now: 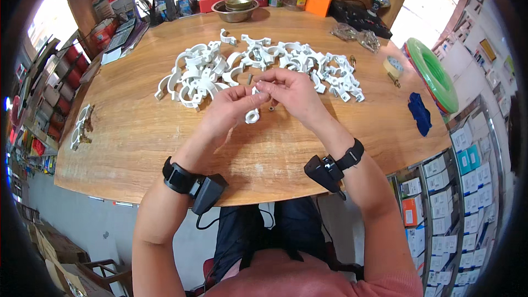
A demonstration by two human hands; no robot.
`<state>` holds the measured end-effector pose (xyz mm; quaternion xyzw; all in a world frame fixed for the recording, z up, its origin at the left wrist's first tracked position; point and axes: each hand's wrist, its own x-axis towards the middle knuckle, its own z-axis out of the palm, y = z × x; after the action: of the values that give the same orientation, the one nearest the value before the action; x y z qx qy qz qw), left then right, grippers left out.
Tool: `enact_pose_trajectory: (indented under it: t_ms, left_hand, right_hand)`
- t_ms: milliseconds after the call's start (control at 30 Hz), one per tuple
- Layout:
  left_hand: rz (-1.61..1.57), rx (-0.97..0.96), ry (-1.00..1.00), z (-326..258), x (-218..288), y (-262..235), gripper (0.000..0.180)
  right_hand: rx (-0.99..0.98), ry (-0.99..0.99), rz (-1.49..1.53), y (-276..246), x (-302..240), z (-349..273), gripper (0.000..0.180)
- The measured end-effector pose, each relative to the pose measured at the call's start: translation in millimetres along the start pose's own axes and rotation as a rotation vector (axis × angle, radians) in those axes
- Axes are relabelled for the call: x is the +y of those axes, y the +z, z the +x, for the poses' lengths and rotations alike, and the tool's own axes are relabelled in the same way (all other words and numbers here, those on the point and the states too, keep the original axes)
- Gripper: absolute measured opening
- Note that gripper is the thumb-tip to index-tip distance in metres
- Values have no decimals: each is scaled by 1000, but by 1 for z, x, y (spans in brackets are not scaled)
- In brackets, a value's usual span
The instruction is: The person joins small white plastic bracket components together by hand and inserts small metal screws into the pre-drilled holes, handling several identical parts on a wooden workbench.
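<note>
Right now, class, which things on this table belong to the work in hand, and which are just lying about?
In use:
left hand
right hand
white clip held between both hands
pile of white pipe clamps
small screw on the table

Lying about:
metal bowl
tape roll
blue cloth
green hose coil
orange box

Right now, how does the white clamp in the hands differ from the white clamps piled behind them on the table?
The held clamp is single and pinched between the left hand and right hand. The piled clamps are many, lying loose and overlapping on the wooden table, untouched. Both are white plastic with curved ring shapes.
</note>
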<state>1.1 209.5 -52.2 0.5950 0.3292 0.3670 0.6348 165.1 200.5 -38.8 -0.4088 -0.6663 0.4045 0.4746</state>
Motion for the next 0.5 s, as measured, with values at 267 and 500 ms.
enact_pose_trajectory:
  t_ms: [267, 500]
  left_hand:
    - [-62, -41, 30, -4, 9, 2, 34]
    - [-240, -102, -5, -8, 11, 1, 33]
  right_hand:
    - [-38, 121, 145, -11, 3, 1, 31]
    - [-152, 127, 167, -17, -4, 1, 25]
